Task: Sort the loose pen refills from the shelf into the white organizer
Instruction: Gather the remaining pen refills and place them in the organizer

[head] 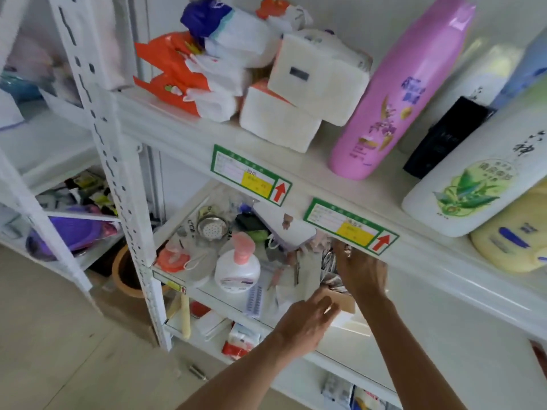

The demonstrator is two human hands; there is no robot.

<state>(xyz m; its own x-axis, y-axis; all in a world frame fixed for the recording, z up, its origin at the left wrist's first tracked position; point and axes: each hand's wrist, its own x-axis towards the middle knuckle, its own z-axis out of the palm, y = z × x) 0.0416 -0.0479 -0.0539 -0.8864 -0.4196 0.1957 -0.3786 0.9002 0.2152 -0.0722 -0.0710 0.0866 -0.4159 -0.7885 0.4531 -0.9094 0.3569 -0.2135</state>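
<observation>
Both hands reach into the cluttered middle shelf (207,287) of a white rack. My left hand (307,321) has its fingers spread at the near-left corner of a small brown cardboard box (344,301) and holds nothing that I can see. My right hand (362,269) is deeper in, just under the upper shelf's front edge, with fingers curled over dark packets (330,272) behind the box. What it grips is hidden. Loose papers (307,270) lie left of the box. I cannot make out pen refills or a white organizer for certain.
A pink-pump white bottle (238,269), a metal strainer (212,229), a face mask (189,261) and a purple-edged case (284,226) crowd the same shelf. The upper shelf holds tissue packs (316,75) and large bottles (399,90). Green label cards (349,224) hang on its edge.
</observation>
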